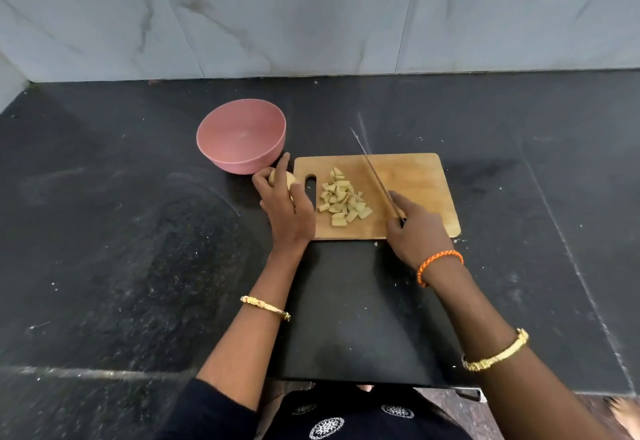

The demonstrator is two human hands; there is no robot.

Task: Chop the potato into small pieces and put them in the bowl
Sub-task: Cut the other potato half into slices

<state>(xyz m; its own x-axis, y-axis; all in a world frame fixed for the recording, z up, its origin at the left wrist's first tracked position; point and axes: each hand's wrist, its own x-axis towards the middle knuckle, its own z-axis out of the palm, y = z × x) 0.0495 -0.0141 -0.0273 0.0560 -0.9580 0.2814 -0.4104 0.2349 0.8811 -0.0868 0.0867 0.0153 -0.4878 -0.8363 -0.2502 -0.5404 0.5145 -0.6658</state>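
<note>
A wooden cutting board point(412, 176) lies on the black counter with a heap of small potato pieces point(343, 199) on its left half. My left hand point(285, 207) grips an uncut potato chunk point(282, 178) just off the board's left edge, close to the pink bowl point(241, 134), which holds nothing. My right hand point(414, 228) holds the knife point(374, 176) by its handle at the board's front. The blade slants up and away over the board, to the right of the heap.
The black stone counter point(121, 249) spreads wide to the left and right. A marble-tiled wall point(311, 13) rises behind it. The counter's front edge runs near my body.
</note>
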